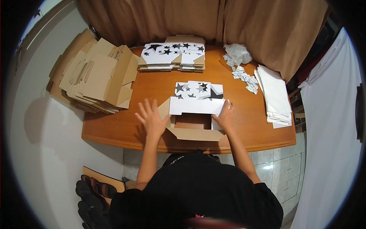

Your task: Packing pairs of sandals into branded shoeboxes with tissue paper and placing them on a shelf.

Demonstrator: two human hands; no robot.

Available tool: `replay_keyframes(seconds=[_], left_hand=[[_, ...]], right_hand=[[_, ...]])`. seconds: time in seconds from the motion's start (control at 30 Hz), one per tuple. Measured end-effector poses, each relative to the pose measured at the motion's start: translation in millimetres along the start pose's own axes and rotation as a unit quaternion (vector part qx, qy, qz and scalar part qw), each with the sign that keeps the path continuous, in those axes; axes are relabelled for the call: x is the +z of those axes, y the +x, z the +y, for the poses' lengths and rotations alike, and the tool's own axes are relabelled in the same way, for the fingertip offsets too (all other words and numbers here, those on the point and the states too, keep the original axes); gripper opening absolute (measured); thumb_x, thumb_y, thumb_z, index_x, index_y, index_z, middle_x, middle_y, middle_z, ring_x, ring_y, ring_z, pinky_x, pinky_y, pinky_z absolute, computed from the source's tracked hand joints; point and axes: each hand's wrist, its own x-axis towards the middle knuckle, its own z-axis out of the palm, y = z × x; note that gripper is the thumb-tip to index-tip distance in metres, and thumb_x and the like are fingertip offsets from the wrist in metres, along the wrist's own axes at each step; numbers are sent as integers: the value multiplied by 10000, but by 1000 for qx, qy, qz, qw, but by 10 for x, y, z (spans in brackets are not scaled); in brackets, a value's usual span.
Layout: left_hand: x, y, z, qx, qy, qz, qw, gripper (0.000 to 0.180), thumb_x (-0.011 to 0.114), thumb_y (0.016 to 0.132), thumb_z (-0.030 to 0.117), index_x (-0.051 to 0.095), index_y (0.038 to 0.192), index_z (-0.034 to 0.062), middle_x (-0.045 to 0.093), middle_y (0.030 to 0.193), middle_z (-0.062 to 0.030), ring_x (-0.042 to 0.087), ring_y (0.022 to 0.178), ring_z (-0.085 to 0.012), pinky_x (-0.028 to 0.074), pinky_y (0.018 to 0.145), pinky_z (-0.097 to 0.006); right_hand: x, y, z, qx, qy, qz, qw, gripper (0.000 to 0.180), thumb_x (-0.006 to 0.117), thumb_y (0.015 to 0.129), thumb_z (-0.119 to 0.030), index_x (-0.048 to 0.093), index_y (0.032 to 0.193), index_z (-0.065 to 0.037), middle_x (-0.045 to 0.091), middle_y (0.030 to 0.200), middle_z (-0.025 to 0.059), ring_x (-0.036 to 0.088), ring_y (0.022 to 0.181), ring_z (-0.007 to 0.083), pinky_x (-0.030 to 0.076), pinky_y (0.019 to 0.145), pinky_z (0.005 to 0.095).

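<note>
Wooden table (pixel 114 131) bears star-printed box (pixel 196 110) between both hands (pixel 152 118).

- Indoor light is fairly bright and even, warm in tone.
- A soft sheen lies on the wooden table (pixel 114 129) near its front edge.
- The stack of flat cardboard (pixel 91 76) throws a grey shadow onto the pale wall at the left.
- Faint shadows sit under both hands and inside the open box (pixel 194 118).
- Fisheye view: the table edge bows, and a black ring fills the corners.
- The centre is sharp; the rim is softer, with a blurred reddish smear at the bottom edge.
</note>
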Motion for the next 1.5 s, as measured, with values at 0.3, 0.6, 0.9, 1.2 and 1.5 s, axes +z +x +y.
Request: replay_keyframes(seconds=[0.3, 0.6, 0.9, 1.2, 1.5], left_hand=[[92, -64, 42, 54, -375, -120, 918, 579, 626, 790, 375, 526, 1180, -41, 512, 1231, -221, 504, 1128, -341, 402, 934, -376], [337, -56, 25, 215, -309, -203, 904, 485, 603, 798, 403, 625, 1064, -2, 522, 1261, -121, 437, 1220, -306, 350, 994, -391], [408, 57, 34, 275, -225, -256, 899, 466, 596, 779, 434, 661, 1026, 44, 588, 1188, -71, 433, 1227, -255, 295, 1009, -405], [430, 151, -27, 225, -230, -387, 864, 646, 669, 659, 549, 623, 1122, 101, 426, 1364, -52, 238, 1341, -258, 94, 1059, -545], [683, 143, -128, 164, -368, -348, 847, 324, 639, 783, 452, 717, 886, 156, 371, 1411, -60, 78, 1371, -363, 62, 1047, -579]], right_hand=[[-22, 232, -94, -60, -58, -71, 994, 1046, 819, 529, -399, 258, 1368, -122, 215, 1386, 220, 367, 1156, 452, 451, 788, 552], [92, 282, -25, -69, -95, -85, 989, 978, 801, 548, -425, 308, 1343, -140, 266, 1357, 175, 375, 1139, 435, 463, 771, 551], [161, 309, 58, -81, -103, -63, 989, 979, 790, 555, -459, 310, 1340, -125, 301, 1333, 190, 396, 1119, 437, 484, 752, 519], [138, 297, 29, -67, -99, -50, 992, 999, 808, 536, -446, 313, 1344, -129, 322, 1325, 182, 398, 1134, 432, 490, 767, 508], [21, 378, 40, -7, -20, -114, 993, 1064, 798, 510, -507, 319, 1344, -51, 305, 1358, 198, 361, 1175, 452, 411, 904, 507]])
